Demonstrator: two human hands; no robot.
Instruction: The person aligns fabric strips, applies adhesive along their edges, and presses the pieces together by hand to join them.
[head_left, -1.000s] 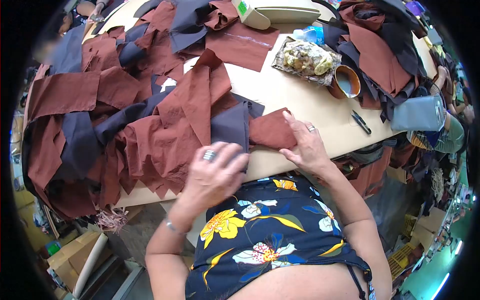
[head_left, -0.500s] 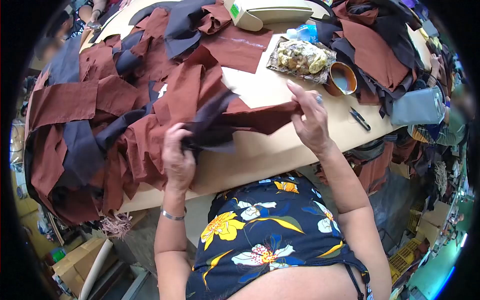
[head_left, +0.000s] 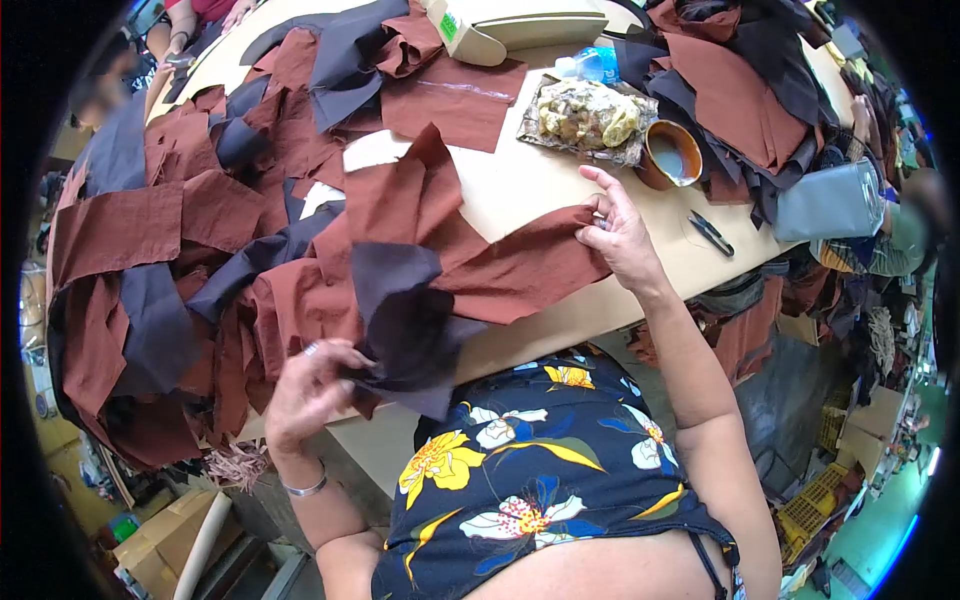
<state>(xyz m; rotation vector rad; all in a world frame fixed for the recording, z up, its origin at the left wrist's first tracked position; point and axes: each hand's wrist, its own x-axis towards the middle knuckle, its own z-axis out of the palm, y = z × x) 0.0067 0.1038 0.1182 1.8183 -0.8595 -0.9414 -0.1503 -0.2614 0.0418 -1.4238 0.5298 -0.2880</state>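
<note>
My right hand (head_left: 622, 232) pinches the right end of a rust-brown cloth piece (head_left: 530, 262), stretched leftward over the table. Lower left, my left hand (head_left: 318, 388) has its fingers closed on the edge of a dark cloth (head_left: 408, 325), which hangs crumpled past the table's front edge, its lower part slightly blurred. The dark cloth overlaps the left end of the brown piece. Beneath and to the left of both lies a heap of brown and dark cloth pieces (head_left: 290, 300).
Right of centre are a food packet (head_left: 590, 118), an orange-brown cup (head_left: 670, 155) and small black snips (head_left: 711, 233). A cardboard box (head_left: 520, 28) stands at the back. More cloth (head_left: 735, 100) and a grey folded sheet (head_left: 828, 203) lie right. Another person's hands show top left.
My left hand has moved left and toward the body, drawing the dark cloth with it. My right hand still holds the brown piece, now spread wider and flatter.
</note>
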